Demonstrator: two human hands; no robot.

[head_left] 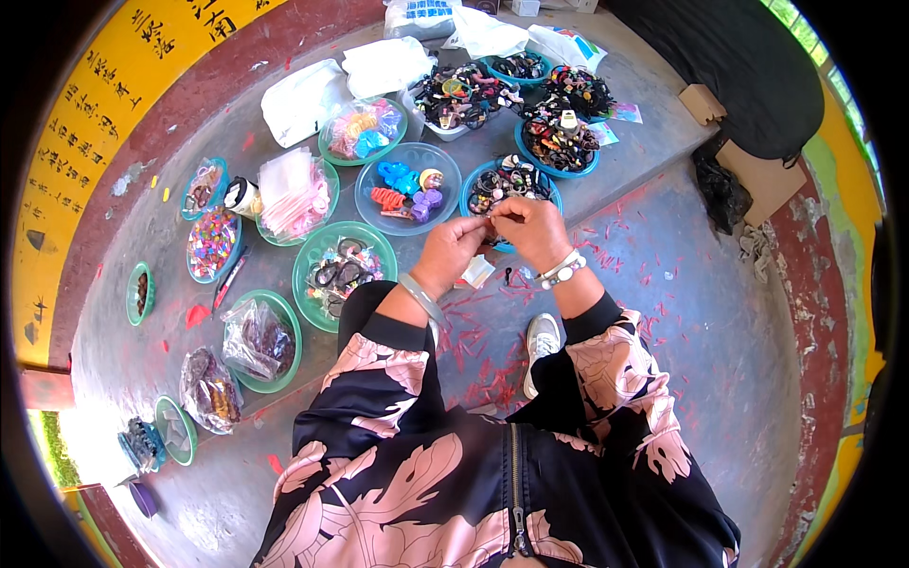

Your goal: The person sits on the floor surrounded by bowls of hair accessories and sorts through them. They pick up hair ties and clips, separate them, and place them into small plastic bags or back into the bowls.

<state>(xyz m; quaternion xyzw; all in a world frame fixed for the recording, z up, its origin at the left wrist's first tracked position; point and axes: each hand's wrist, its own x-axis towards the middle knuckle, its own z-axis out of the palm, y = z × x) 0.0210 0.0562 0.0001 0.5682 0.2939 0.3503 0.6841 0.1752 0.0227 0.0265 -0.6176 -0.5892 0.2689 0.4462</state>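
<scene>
- Our left hand (447, 248) and right hand (528, 230) meet at the fingertips, both pinched shut on one small dark piece (490, 220); it is too small for us to tell its kind.
- We hold that piece in the air above the near rim of the teal bowl of dark hair accessories (507, 185), just past our knees.
- A pale bangle (423, 299) sits on our left wrist and a beaded bracelet (562, 271) on the right.
- Beside the hands, on the concrete step (161, 227), stand a clear bowl with blue, orange and purple hair clips (407, 186), a green bowl of dark rings in bags (343, 272) and a green bowl of pink packets (296, 199).
- Further left lie a dish of coloured beads (212, 243) and a red pen (230, 277).
- A small white packet (476, 272) rests on the floor just under our hands, among red scraps (478, 350) near our white shoe (540, 343).
- We judge the main risk to be a slip: the grip is fingertips only, so a pull from either side could drop the piece.
- If it falls, it could land in the teal bowl among similar dark items, or among the red scraps, and be hard to find.
- Our sleeves hang close to the green bowl; a wide elbow move could nudge it off the step's edge.
</scene>
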